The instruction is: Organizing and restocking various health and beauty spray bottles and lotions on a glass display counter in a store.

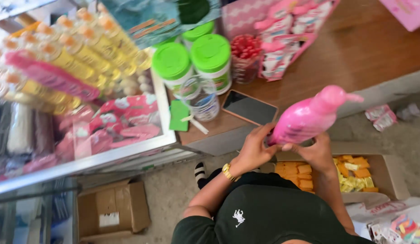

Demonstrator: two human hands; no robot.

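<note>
A glossy pink pump bottle (309,117) is tilted, its nozzle pointing up and to the right. My left hand (254,151), with a gold watch on its wrist, grips the bottle's lower end from the left. My right hand (316,153) holds the same end from below, fingers curled against its base. Both hands are over an open cardboard box (391,174) filled with orange and yellow packets, just in front of the wooden counter (354,49).
On the counter lie a dark phone (249,108), a clear jar (202,98), green-lidded canisters (211,58), a jar of red sweets (244,55) and pink packages (287,40). A glass display case (83,113) stands at left. A cardboard box (111,210) sits on the floor.
</note>
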